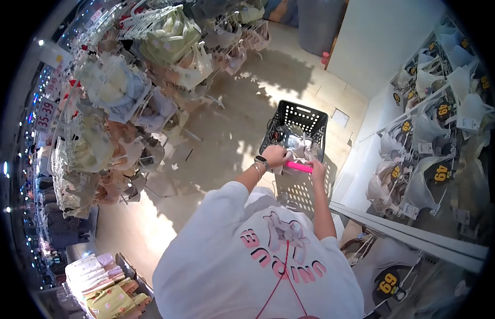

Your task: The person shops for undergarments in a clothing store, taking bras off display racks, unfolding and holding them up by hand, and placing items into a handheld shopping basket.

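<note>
A black plastic basket [322, 133] with pierced walls stands on the floor in front of me. Inside it lie pale garments [302, 142], perhaps bras, partly hidden by my hands. A bright pink bar [299, 167] crosses the near side of the basket; it looks like the basket's handle. My right hand [317, 169] is closed around the right end of this bar. My left hand [275, 155], with a watch at the wrist, is curled by the bar's left end, next to pale fabric. What its fingers hold is hidden.
Racks of hanging bras [125, 90] fill the left side. A white shelf wall [359, 154] on the right carries more bras with round price tags [440, 172]. Folded garments [98, 284] lie in a bin at lower left. A grey bin [319, 26] stands at the back.
</note>
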A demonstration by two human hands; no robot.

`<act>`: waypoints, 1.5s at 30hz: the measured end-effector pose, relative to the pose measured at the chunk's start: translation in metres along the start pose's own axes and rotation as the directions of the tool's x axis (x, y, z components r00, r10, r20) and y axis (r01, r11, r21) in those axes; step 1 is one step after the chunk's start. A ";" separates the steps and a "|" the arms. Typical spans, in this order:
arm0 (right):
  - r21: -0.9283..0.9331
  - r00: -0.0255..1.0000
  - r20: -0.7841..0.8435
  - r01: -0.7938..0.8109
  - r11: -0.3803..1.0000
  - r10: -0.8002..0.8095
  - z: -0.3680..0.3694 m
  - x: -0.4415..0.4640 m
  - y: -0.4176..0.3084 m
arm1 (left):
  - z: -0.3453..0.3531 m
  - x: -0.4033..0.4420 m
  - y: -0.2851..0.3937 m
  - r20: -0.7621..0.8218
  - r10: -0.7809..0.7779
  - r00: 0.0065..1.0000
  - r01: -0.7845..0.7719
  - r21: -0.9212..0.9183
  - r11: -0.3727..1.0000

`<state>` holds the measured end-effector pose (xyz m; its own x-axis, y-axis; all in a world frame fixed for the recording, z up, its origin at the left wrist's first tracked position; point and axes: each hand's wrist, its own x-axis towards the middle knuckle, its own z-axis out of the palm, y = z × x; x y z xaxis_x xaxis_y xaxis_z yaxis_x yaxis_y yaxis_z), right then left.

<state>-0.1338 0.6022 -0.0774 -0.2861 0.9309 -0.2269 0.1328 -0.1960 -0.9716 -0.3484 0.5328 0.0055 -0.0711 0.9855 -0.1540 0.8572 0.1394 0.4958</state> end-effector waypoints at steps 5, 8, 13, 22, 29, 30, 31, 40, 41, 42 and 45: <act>0.025 0.993 0.059 -0.103 0.994 0.101 0.000 0.031 -0.023 | -0.021 0.027 0.003 0.016 -0.016 1.000 0.016 -0.007 1.000; 0.105 0.996 0.027 -0.082 0.991 0.079 -0.001 0.051 -0.018 | -0.021 0.045 0.004 0.000 0.003 1.000 -0.003 -0.042 0.999; 0.018 0.998 0.050 -0.051 0.999 0.050 0.005 0.074 -0.030 | -0.030 0.067 -0.008 -0.022 -0.030 0.999 0.029 -0.042 0.999; -0.078 0.999 0.022 -0.039 0.996 0.041 0.009 0.130 -0.034 | -0.043 0.124 -0.027 -0.049 0.023 0.999 -0.026 -0.077 0.997; -0.239 0.994 -0.108 -0.024 0.971 -0.002 0.012 0.129 -0.059 | -0.067 0.142 -0.020 0.040 0.042 0.998 -0.037 -0.110 0.993; -0.219 0.993 -0.117 -0.034 0.975 0.009 0.014 0.131 -0.057 | -0.067 0.145 -0.023 0.065 0.053 0.996 -0.046 -0.112 0.993; -0.210 0.990 -0.138 -0.032 0.977 0.003 0.014 0.133 -0.055 | -0.066 0.149 -0.025 0.058 0.079 0.995 -0.072 -0.115 0.991; -0.192 0.985 -0.173 -0.041 0.980 0.008 0.022 0.149 -0.076 | -0.063 0.174 -0.038 -0.018 0.153 0.988 -0.153 -0.151 0.977; -0.201 0.987 -0.161 -0.055 0.978 0.022 0.022 0.151 -0.076 | -0.064 0.176 -0.040 -0.010 0.154 0.988 -0.154 -0.159 0.975; -0.212 0.988 -0.148 -0.070 0.975 0.038 0.022 0.152 -0.077 | -0.064 0.178 -0.042 -0.003 0.154 0.988 -0.152 -0.169 0.974; -0.233 0.990 -0.133 -0.074 0.970 0.043 0.020 0.158 -0.080 | -0.064 0.184 -0.044 0.010 0.148 0.989 -0.144 -0.177 0.974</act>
<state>-0.2090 0.7586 -0.0370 -0.1515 0.9542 -0.2579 0.3708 -0.1870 -0.9097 -0.4321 0.7140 0.0103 0.0610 0.9943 -0.0873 0.7543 0.0114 0.6564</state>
